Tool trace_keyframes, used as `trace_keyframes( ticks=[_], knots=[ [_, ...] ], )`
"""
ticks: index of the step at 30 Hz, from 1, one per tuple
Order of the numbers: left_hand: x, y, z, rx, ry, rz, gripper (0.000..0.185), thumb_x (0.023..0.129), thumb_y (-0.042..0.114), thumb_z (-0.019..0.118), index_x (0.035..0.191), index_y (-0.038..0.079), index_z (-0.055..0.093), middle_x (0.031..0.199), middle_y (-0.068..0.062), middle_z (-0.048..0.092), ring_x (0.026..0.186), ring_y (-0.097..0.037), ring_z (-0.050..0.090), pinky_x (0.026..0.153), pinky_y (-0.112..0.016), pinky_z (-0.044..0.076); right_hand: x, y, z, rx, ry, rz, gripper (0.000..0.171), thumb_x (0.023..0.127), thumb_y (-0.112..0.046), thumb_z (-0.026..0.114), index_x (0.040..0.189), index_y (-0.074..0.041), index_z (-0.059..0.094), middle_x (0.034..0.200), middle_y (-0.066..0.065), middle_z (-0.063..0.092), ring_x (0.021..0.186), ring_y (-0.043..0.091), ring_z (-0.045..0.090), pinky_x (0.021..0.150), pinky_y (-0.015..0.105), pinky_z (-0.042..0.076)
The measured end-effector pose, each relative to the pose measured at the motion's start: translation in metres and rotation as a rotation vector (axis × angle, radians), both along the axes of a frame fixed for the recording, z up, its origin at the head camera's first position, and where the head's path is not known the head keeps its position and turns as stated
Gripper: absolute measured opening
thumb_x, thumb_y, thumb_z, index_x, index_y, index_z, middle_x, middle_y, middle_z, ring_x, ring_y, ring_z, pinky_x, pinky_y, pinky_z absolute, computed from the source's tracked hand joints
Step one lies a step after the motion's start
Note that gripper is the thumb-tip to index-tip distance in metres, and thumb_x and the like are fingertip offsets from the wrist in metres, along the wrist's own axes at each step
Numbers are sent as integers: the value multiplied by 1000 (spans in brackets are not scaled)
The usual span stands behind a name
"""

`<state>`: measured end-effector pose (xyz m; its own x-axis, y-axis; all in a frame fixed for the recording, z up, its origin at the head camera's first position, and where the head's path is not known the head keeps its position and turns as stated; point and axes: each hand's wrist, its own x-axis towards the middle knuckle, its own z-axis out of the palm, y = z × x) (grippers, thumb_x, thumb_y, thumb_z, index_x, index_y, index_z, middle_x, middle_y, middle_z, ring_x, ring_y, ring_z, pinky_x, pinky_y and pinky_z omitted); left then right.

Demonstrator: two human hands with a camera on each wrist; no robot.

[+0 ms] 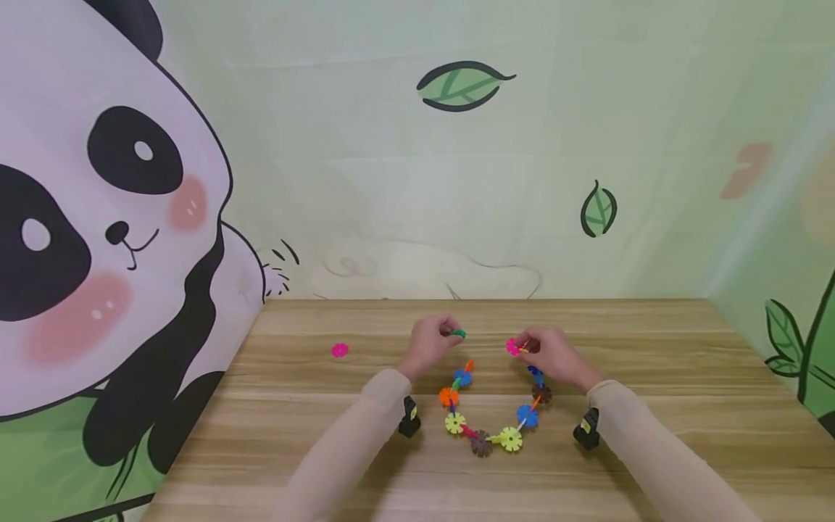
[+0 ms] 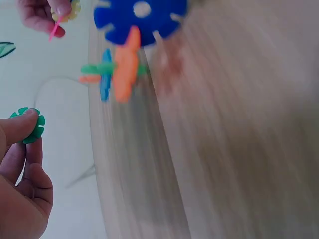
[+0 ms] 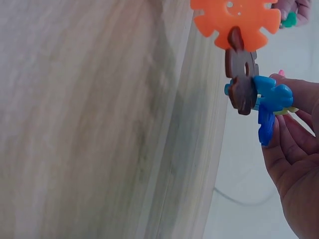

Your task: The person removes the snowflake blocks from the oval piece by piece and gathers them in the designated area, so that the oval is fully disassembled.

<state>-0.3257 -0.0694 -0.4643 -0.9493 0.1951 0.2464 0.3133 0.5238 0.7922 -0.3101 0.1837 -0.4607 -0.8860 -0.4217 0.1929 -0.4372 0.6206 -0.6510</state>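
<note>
I have the green disc [image 1: 459,333] pinched between the thumb and fingers of my left hand [image 1: 433,342], held up above the counter [image 1: 293,449] and apart from the chain [image 1: 511,439]. My right hand [image 1: 551,354] is closed in a pinch as well, its fingers gripping the yellow disc [image 2: 75,10] at the chain's right end, with a pink disc [image 1: 513,346] joined to it and turned toward my left. The chain itself curves below and between my hands in a U — notched discs in blue, orange, brown and yellow, linked one into the next — and its gap faces the wall [image 1: 365,188]. Its other end, topped by an orange disc [image 1: 470,365], stands free just below the green one. Close by my right fingers the right wrist view shows blue pieces [image 3: 273,97], then a brown disc [image 3: 241,72]. Off to my left, well apart from the rest, a loose pink disc [image 1: 340,350] lies on the counter. A large painted panda [image 1: 130,210] fills the left side — leaves [image 1: 464,87] are drawn beyond my hands.
</note>
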Motion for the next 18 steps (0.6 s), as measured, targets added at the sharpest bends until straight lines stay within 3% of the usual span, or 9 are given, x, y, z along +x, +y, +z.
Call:
trace_keyframes(
  ticks=[12, 18],
  knots=[
    [3, -38, -9, -19, -12, 70, 9, 82, 8, 74, 83, 9, 65, 83, -2, 64, 79, -16, 58, 71, -29, 50, 0, 2, 1, 20, 11, 5, 13, 82, -4, 72, 93, -4, 67, 84, 2, 65, 74, 13, 59, 63, 28, 49],
    [3, -58, -11, 14, -50, 91, 12, 82, 7, 73, 88, 6, 64, 81, -4, 62, 74, -16, 54, 64, -26, 48, 3, 2, 3, 12, 23, 6, 13, 81, -4, 72, 93, -3, 67, 84, 2, 66, 74, 14, 59, 63, 28, 50]
  ],
)
